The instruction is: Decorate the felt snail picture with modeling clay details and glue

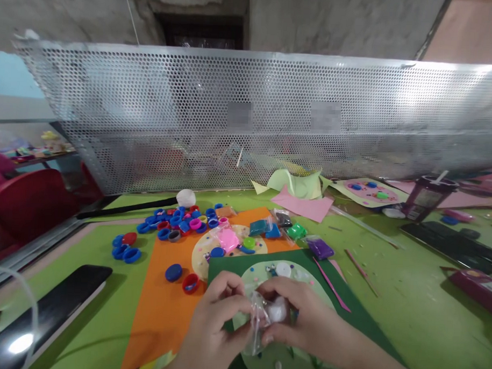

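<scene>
Head view.

Item: clear plastic packet (pixel 257 330), located at near centre, over the pale green oval (pixel 320 295). Left hand (pixel 223 318): thumb and fingers pinching the crinkled plastic. Right hand (pixel 304 313): fingers curled round a white lump (pixel 277 310), apparently modelling clay (whether wholly out of its wrapping, cannot tell).

Done: oval lying on dark green card (pixel 225 265); on it, at the far edge, a white disc (pixel 284 269), a small googly-eyed piece (pixel 271 270) and scattered coloured dots.

Left, in judgement: the white lump, in hand and not laid on the card; the oval's middle is partly hidden, so its full state is uncertain. Work looks partway.

Stock on the worktop (pixel 390 329): pink packet (pixel 228 240), purple packet (pixel 320 248), green packet (pixel 296 231), far of the card; bottle caps (pixel 176 221), heaped far left; magenta modelling tool (pixel 332 285), right, partly over the card.
</scene>
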`<state>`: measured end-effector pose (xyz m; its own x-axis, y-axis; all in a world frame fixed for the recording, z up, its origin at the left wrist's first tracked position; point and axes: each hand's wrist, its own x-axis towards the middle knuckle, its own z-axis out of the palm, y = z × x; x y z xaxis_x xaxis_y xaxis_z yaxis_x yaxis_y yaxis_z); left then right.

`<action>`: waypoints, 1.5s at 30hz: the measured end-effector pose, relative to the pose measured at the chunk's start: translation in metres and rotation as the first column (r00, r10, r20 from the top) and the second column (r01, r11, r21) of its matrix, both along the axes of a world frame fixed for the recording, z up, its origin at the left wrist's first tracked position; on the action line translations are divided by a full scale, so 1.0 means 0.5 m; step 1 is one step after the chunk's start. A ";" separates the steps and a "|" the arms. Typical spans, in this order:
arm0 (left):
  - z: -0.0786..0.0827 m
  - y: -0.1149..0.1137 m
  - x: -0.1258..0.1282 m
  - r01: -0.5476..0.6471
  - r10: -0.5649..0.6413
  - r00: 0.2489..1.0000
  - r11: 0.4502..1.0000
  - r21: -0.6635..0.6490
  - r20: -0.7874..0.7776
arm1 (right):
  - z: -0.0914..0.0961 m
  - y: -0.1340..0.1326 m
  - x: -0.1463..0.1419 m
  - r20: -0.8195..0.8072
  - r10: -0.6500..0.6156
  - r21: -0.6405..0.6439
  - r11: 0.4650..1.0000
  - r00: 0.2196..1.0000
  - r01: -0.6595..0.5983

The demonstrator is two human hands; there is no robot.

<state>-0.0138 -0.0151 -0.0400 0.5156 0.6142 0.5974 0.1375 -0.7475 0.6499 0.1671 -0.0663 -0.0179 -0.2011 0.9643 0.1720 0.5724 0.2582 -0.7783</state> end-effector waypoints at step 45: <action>0.030 0.028 0.002 0.145 -0.021 0.982 0.720 -0.679 0.187 | 0.015 0.000 0.038 -0.013 -0.085 -0.051 0.995 0.996 0.084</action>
